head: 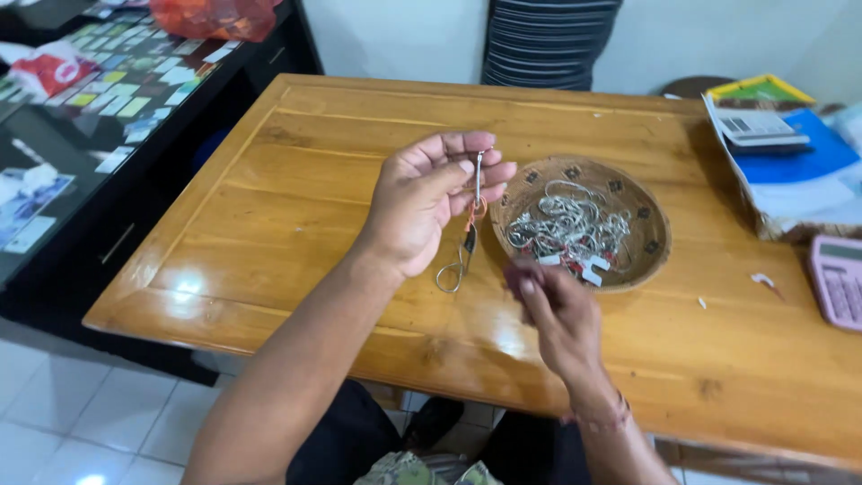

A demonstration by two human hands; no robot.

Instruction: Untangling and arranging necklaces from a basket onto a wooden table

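The left hand [431,193] pinched a metal key ring [469,224] dangling above the wooden table [296,189]. The right hand [557,310] gripped a small dark piece beside the woven basket [651,220] of key rings.

A pink desk calculator [837,280] lies at the wooden table's [296,193] edge, well right of the grip. Beyond it, farther right and up, a grey calculator [752,126] rests on stacked blue and yellow-edged papers [795,162]. Far to the left of the grip, a black glass counter [63,171] holds small coloured cards [135,85] and an orange plastic bag [215,16].
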